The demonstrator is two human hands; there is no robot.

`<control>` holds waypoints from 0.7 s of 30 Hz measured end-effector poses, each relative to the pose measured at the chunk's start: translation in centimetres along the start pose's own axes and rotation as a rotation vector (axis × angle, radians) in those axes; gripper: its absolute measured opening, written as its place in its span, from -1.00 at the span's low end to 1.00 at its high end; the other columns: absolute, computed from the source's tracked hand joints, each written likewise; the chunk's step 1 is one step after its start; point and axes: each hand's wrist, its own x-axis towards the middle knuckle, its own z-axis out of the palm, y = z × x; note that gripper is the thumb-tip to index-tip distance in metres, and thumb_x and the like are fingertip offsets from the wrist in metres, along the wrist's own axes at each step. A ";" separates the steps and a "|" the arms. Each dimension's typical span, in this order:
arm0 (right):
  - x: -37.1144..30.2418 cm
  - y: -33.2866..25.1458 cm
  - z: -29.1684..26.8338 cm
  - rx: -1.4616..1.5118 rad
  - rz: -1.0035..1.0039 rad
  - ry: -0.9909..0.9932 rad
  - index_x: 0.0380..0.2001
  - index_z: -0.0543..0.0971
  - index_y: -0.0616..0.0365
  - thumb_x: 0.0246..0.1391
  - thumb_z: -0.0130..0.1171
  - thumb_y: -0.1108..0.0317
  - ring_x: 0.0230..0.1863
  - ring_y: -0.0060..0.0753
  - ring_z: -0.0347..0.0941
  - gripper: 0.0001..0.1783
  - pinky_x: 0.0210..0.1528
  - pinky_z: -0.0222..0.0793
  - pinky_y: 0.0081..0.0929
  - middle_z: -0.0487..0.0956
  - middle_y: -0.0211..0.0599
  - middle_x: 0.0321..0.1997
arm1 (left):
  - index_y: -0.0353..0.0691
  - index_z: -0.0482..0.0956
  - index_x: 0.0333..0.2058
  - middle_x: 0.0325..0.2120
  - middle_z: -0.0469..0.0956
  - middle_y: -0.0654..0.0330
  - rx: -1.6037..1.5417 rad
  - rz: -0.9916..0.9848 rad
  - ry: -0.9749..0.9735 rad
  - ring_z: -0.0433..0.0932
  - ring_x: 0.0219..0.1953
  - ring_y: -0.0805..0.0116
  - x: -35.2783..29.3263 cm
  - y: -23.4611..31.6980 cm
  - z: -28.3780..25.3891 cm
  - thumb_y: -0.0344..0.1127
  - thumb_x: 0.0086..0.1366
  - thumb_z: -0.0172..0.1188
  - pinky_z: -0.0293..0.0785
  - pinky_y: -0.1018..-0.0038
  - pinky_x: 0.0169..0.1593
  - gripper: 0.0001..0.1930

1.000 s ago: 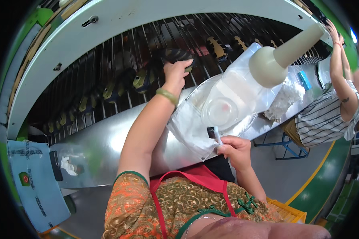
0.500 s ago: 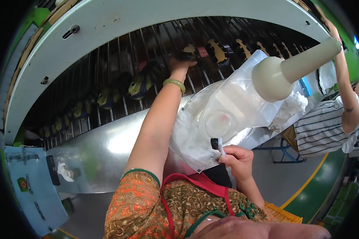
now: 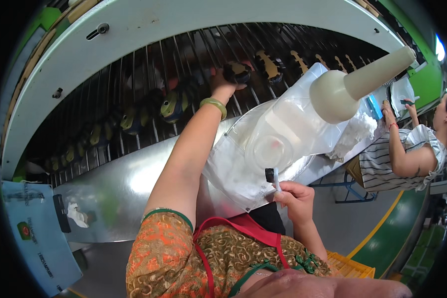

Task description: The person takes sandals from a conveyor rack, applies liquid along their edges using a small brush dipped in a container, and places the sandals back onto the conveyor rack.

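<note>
My left hand (image 3: 223,85), reaching over the rod conveyor, has its fingers closed on the near side of a black shoe sole (image 3: 237,72) with a tan patch. Its fingertips are partly hidden. My right hand (image 3: 296,197) pinches the pale handle of a small brush (image 3: 269,175); the dark bristles point up, just below a clear round-mouthed container (image 3: 272,151). This container lies among plastic sheeting on the metal ledge. Beyond my left hand, another tan-and-black sole (image 3: 269,65) rests on the rods.
Several green-and-blue soles (image 3: 171,105) sit on the rods at left. A large beige bottle-shaped piece (image 3: 335,94) juts over the ledge (image 3: 134,198). Crumpled white cloth (image 3: 355,136) lies behind it. A co-worker in a striped top (image 3: 392,159) is at right; a blue box (image 3: 37,233) stands at left.
The tan-and-black sole by my left hand has come more into view. The brush has risen slightly in my right hand. At right, the co-worker's raised arm has come down to the ledge.
</note>
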 end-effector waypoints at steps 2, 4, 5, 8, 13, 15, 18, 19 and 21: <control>-0.2 0.1 0.4 -0.009 -0.002 -0.012 -0.30 0.63 0.32 -0.10 0.31 0.54 -0.60 -0.74 0.35 -0.78 -0.59 0.20 -0.77 0.59 -0.39 -0.49 | -0.17 0.42 -0.08 -0.12 0.51 0.10 0.014 0.031 0.066 0.47 -0.01 0.16 1.9 -3.2 0.0 -0.29 -0.36 0.55 0.44 0.37 0.05 -0.25; -0.5 -0.1 0.8 -0.010 0.016 0.023 -0.31 0.64 0.33 -0.09 0.30 0.54 -0.59 -0.74 0.36 -0.79 -0.58 0.22 -0.78 0.59 -0.38 -0.49 | -0.19 0.43 -0.14 -0.10 0.46 0.08 -0.023 0.036 0.104 0.46 -0.04 0.18 2.4 -3.7 0.0 -0.30 -0.40 0.55 0.47 0.34 -0.01 -0.27; -0.4 -0.3 1.1 -0.014 0.018 0.021 -0.31 0.64 0.33 -0.09 0.30 0.54 -0.59 -0.74 0.36 -0.79 -0.58 0.22 -0.78 0.59 -0.38 -0.49 | -0.19 0.43 -0.14 -0.10 0.46 0.08 -0.026 0.033 0.105 0.46 -0.04 0.18 2.5 -4.0 -0.1 -0.30 -0.40 0.55 0.47 0.34 -0.01 -0.27; -0.4 -1.0 1.2 -0.015 0.044 -0.003 -0.31 0.63 0.33 -0.09 0.30 0.54 -0.57 -0.74 0.37 -0.79 -0.56 0.23 -0.78 0.59 -0.38 -0.49 | -0.24 0.43 -0.13 -0.17 0.52 0.12 -0.135 0.022 0.080 0.52 -0.11 0.21 -0.5 -1.4 -1.1 -0.52 -0.30 0.49 0.49 0.35 -0.07 -0.36; -0.1 -1.2 0.8 -0.030 -0.008 0.025 -0.29 0.63 0.34 -0.09 0.29 0.55 -0.55 -0.72 0.39 -0.79 -0.54 0.26 -0.77 0.61 -0.38 -0.48 | -0.17 0.45 -0.01 -0.18 0.51 0.19 -0.618 -0.467 -0.258 0.50 -0.13 0.19 -8.2 0.3 -6.7 -0.62 -0.08 0.28 0.50 0.27 -0.13 -0.43; 0.1 -1.8 -0.1 -0.088 -0.041 0.069 -0.29 0.63 0.34 -0.07 0.26 0.56 -0.54 -0.72 0.42 -0.80 -0.51 0.30 -0.76 0.60 -0.39 -0.48 | -0.08 0.46 -0.02 -0.28 0.57 0.20 -0.229 0.108 -0.081 0.55 -0.14 0.26 -10.0 0.1 -9.9 -0.54 -0.04 0.24 0.50 0.27 -0.18 -0.48; 0.3 -4.0 -0.6 -0.409 -0.186 0.165 -0.33 0.63 0.31 -0.04 0.25 0.51 -0.53 -0.75 0.39 -0.85 -0.51 0.28 -0.76 0.58 -0.44 -0.53 | -0.03 0.44 0.02 -0.20 0.57 0.12 0.665 0.511 0.226 0.53 -0.08 0.10 -10.3 3.5 -15.7 -0.30 -0.03 0.29 0.47 0.25 -0.08 -0.45; 0.5 -4.4 -0.9 -0.563 -0.271 0.181 -0.37 0.64 0.26 -0.05 0.28 0.46 -0.59 -0.67 0.38 -0.86 -0.53 0.28 -0.69 0.55 -0.39 -0.58 | -0.03 0.45 0.02 -0.17 0.56 0.08 0.783 0.389 0.191 0.51 -0.05 0.05 -8.9 3.6 -16.4 -0.23 -0.05 0.31 0.45 0.26 -0.04 -0.44; 0.5 -5.3 -0.7 -1.008 -0.383 0.227 -0.39 0.65 0.17 -0.06 0.27 0.44 -0.60 -0.61 0.39 -0.89 -0.54 0.27 -0.64 0.53 -0.38 -0.57 | -0.03 0.44 0.03 -0.12 0.55 0.07 0.823 0.266 0.022 0.49 -0.01 0.05 -7.0 2.6 -16.5 -0.22 -0.10 0.34 0.43 0.27 0.00 -0.39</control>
